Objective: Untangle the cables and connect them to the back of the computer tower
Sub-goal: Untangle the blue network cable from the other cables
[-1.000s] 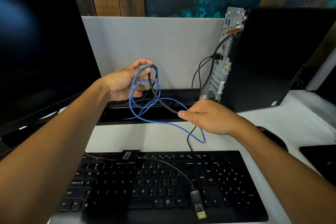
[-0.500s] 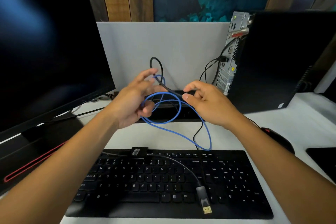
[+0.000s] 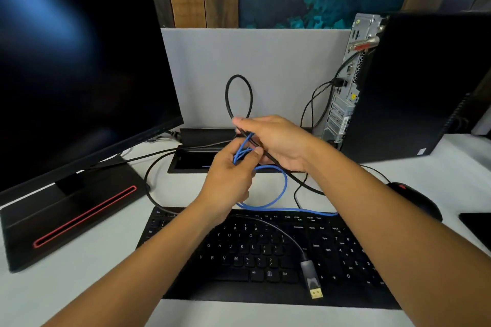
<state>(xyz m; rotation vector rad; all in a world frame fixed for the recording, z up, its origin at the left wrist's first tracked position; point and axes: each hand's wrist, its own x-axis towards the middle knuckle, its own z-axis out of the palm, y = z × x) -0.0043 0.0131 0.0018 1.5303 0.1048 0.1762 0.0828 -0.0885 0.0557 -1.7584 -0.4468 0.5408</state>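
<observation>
Both hands work above the desk (image 3: 87,271), between the keyboard (image 3: 265,252) and the grey partition (image 3: 265,61).

Left hand (image 3: 228,183): fingers curled, thumb pinching a bunch of blue cable (image 3: 284,188) strands. Below this grasp the blue cable drops in a loop toward the keyboard's top edge, then runs level to the right along that edge.

Right hand (image 3: 276,141): fingers closed round the black cable (image 3: 239,93). Through the fist this cable's long axis slants from upper left to lower right. Above the fist it rises in a narrow upright loop against the partition. Below, it descends to the desk.

A separate black lead lies diagonally across the keyboard; its gold-tipped connector (image 3: 313,284) points toward the near edge.

The computer tower (image 3: 425,87) stands upright at right, rear panel (image 3: 345,93) facing left toward the hands, with thin black leads already plugged in. A monitor (image 3: 74,61) stands at left; a mouse (image 3: 414,199) lies right of the keyboard.
</observation>
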